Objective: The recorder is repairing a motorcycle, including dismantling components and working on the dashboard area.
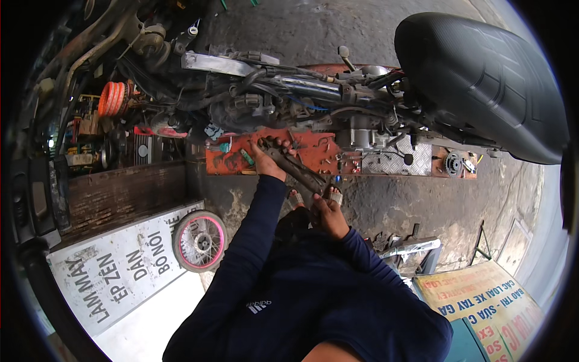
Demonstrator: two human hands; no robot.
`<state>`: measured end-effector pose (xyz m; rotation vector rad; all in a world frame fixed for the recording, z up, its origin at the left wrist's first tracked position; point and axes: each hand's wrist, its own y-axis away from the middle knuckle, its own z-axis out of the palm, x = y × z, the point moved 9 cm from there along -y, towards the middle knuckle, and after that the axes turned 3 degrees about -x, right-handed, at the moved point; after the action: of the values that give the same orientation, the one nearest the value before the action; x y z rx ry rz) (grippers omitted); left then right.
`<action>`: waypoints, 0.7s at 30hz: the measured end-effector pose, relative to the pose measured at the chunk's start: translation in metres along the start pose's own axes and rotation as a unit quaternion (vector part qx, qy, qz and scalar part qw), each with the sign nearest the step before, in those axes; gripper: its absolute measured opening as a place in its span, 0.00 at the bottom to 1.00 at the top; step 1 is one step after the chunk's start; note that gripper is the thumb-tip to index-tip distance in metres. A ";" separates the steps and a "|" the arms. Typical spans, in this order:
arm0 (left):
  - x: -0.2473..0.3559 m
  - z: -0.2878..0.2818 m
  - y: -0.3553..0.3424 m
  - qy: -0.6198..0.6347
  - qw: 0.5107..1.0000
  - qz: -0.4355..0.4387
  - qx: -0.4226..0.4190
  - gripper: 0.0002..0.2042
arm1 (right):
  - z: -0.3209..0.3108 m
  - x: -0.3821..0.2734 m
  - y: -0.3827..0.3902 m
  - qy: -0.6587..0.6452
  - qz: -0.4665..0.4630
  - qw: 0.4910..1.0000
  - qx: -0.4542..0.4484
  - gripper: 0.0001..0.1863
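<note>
Held slantwise in front of my body is a long, dark, grimy metal motorcycle part (295,167); its exact kind is unclear. My left hand (270,159) is closed around its upper left end. At the lower right end, my right hand (329,216) has its fingers closed on the part. Beyond my hands, a partly stripped motorbike (289,90) stands over an orange-red work platform (316,151). Small bolts and loose pieces lie on the platform near my left hand.
A black seat (482,78) extends at the far right. Right of the engine lie a patterned metal plate (392,161) and a toothed gear (452,164). At left, a pink-rimmed wheel (222,241) leans against a white sign (132,265). Orange springs (113,98) sit at the upper left.
</note>
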<state>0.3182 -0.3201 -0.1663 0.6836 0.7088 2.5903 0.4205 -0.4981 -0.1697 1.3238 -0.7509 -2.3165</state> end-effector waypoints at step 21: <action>-0.002 0.015 0.000 0.020 0.999 0.006 -0.026 0.21 | -0.003 -0.023 0.014 -0.020 -0.058 0.998 -0.020 0.21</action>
<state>0.3277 -0.3156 -0.1558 0.6227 0.6485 2.6314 0.4355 -0.4973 -0.1471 1.3407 -0.6527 -2.4428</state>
